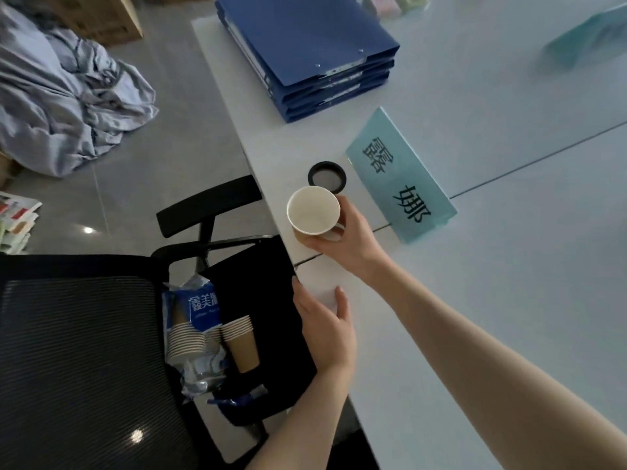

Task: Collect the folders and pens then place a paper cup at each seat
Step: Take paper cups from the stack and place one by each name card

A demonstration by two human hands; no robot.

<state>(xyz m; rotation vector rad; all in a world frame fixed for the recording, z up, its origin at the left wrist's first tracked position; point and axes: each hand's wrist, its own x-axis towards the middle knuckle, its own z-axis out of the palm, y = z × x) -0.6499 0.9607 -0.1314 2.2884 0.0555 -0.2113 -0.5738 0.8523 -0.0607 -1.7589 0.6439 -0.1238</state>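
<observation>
paper cup [314,212] sits upright in the right hand [346,239], fingers and thumb curled round its lower wall, mouth up and empty, over the near edge of the white table [475,300] — just beside a black round cable port [327,177] and in front of the teal name card [400,174], which marks the seat it is meant for. holding it low on the wall keeps the rim free and lets the base meet the table flat; whether the base touches yet i cannot tell. the left hand [325,323] lies flat on the table edge, fingers straight, holding nothing, likely as a brace. the stack of blue folders [305,52] lies gathered at the far end, so collecting looks done. on the black mesh chair [78,361] a torn cup sleeve [193,334] and a short stack of brown cups [241,340] wait within reach — supply for the next seats.
</observation>
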